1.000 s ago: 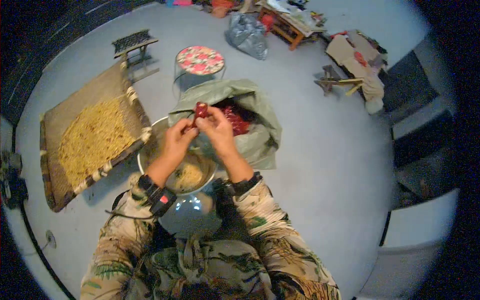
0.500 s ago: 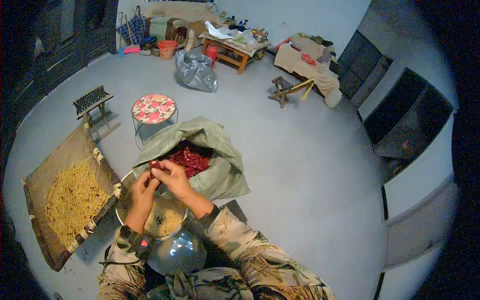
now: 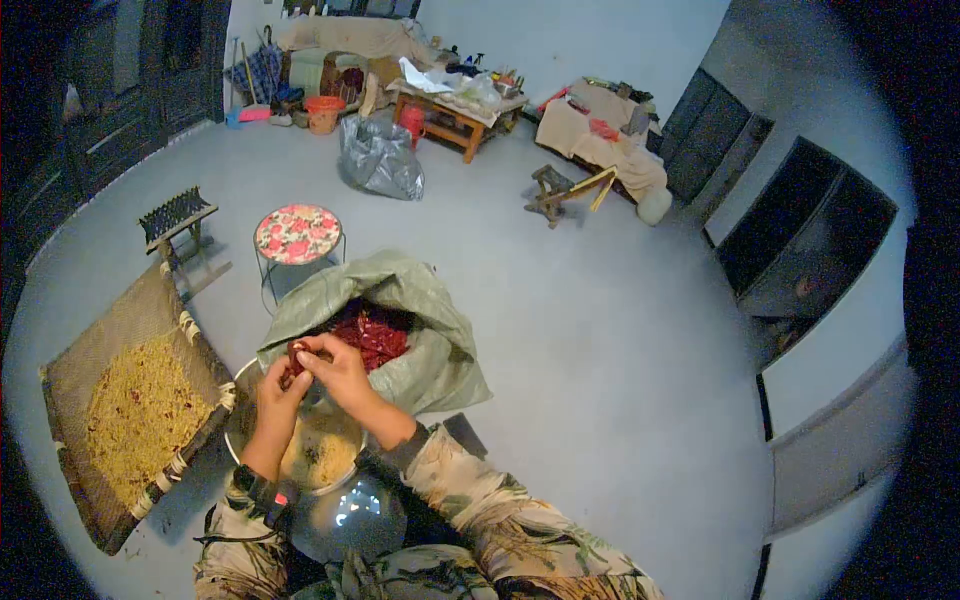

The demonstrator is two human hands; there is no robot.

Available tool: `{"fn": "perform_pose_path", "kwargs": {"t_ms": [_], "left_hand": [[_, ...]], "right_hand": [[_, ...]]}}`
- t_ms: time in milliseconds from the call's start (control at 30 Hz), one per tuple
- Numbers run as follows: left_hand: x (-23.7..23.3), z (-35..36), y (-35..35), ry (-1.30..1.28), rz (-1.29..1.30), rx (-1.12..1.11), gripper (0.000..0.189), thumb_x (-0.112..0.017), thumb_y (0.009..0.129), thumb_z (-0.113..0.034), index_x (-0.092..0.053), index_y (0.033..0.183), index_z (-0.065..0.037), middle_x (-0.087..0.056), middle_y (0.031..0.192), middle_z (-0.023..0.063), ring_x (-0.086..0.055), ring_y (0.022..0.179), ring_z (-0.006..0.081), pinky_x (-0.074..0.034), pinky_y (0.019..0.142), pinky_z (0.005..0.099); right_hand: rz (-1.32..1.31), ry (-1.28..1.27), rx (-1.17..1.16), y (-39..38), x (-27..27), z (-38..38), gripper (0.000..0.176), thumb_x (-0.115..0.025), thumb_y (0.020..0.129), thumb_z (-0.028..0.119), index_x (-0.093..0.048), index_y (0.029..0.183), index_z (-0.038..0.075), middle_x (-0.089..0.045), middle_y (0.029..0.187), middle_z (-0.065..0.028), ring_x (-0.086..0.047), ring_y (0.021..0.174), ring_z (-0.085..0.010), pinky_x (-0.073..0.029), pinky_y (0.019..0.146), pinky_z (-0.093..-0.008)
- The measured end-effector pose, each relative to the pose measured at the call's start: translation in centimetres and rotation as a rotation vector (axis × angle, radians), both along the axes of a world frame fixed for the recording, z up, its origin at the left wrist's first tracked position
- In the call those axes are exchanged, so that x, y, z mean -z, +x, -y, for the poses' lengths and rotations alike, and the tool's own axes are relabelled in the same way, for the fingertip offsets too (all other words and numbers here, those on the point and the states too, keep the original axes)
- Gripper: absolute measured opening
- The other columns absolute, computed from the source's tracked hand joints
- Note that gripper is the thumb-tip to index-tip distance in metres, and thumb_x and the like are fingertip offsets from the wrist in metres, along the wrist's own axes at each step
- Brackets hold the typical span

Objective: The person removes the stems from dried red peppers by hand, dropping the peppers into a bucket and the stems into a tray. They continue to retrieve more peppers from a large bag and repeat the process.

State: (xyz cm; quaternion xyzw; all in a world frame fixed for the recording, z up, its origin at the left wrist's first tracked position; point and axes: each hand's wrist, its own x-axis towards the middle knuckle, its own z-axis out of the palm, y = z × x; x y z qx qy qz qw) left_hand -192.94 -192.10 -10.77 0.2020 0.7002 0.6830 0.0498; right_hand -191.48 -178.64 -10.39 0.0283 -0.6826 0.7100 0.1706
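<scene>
Head view vs. 1 sec ago takes in more of the far rm., w/ the sack [image 3: 440,365] & pot [image 3: 229,432] lower in frame, while our L hand [image 3: 276,392] and R hand [image 3: 342,374] still pinch the red pod [image 3: 296,355] btwn fingertips, by the sack's near-L edge. Pot rim curves round beneath our hands & the woven tray [image 3: 120,328] has its bound edge close on the L, so it's tight there; open floor [image 3: 610,370] spreads R of the sack.
</scene>
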Motion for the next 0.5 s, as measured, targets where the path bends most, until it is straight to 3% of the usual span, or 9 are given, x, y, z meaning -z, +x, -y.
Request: {"fn": "perform_pose_path", "kwargs": {"t_ms": [167,333,500], "left_hand": [[-0.3,0.0,0.1,0.124,0.045,0.009,0.019,-0.058,0.086,-0.013,-0.058,0.1,0.0,-0.059,0.085,0.0006,-0.054,0.078,0.0084,-0.043,0.072,0.0225],[-0.8,0.4,0.0,0.07,0.022,-0.06,0.015,-0.057,0.086,-0.01,-0.059,0.096,0.001,-0.06,0.082,0.0017,-0.054,0.075,0.009,-0.043,0.07,0.023],[-1.1,0.9,-0.2,-0.102,-0.042,-0.058,0.013,-0.058,0.085,-0.008,-0.059,0.094,0.001,-0.06,0.083,0.0025,-0.055,0.077,0.0092,-0.044,0.07,0.023]], "right_hand": [[-0.039,0.135,0.051,-0.4,0.9,-0.3,0.02,-0.06,0.086,0.013,-0.061,0.099,-0.001,-0.063,0.089,-0.0039,-0.056,0.082,-0.0097,-0.046,0.074,-0.0237],[0.03,-0.139,-0.089,0.0,0.1,0.5,0.025,-0.062,0.084,0.012,-0.055,0.105,0.0,-0.061,0.092,-0.005,-0.058,0.078,-0.0111,-0.049,0.067,-0.0255],[-0.003,0.101,0.057,-0.3,0.6,0.4,0.018,-0.065,0.082,0.011,-0.059,0.093,-0.001,-0.06,0.086,-0.0028,-0.055,0.077,-0.0084,-0.046,0.069,-0.0235]]}}
